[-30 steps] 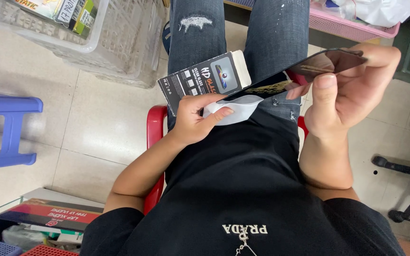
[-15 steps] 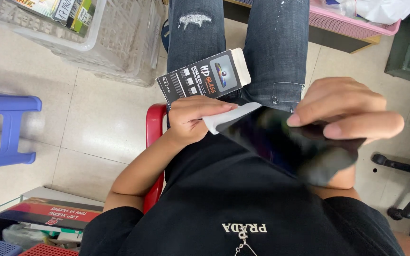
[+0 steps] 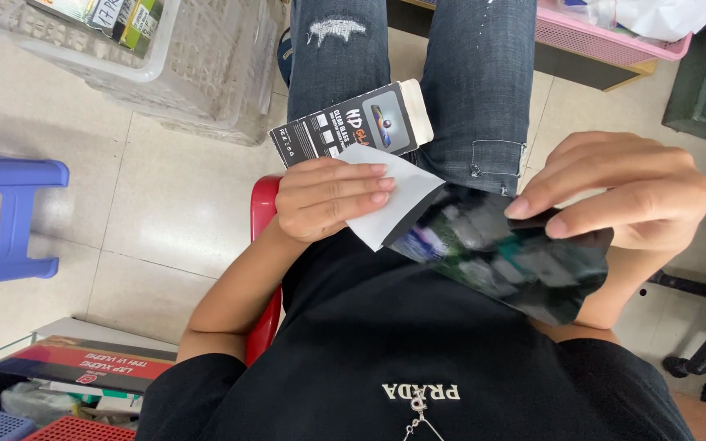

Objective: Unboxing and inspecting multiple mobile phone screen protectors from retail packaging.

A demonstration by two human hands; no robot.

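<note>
Looking down from the head camera, I see a seated person's lap in dark jeans (image 3: 475,90) and a black shirt, on a red chair (image 3: 265,245). The left hand (image 3: 328,196) has its grip closed on a white paper sleeve (image 3: 390,192), fingers pressed flat across its top, holding it over the left thigh. Just above it, a black rectangular package (image 3: 345,126) with a pale end flap lies on the jeans, touching the sleeve's upper edge. The right hand (image 3: 627,192) has its grip closed on a dark glossy sheet (image 3: 508,261) (blurred, with coloured reflections), fingertips on its upper edge; the sheet's left end meets the sleeve's open end. On the tiled floor sit a clear plastic basket (image 3: 206,82) at upper left, a blue stool (image 3: 10,212) at left, and a pink tray (image 3: 606,37) at upper right.
</note>
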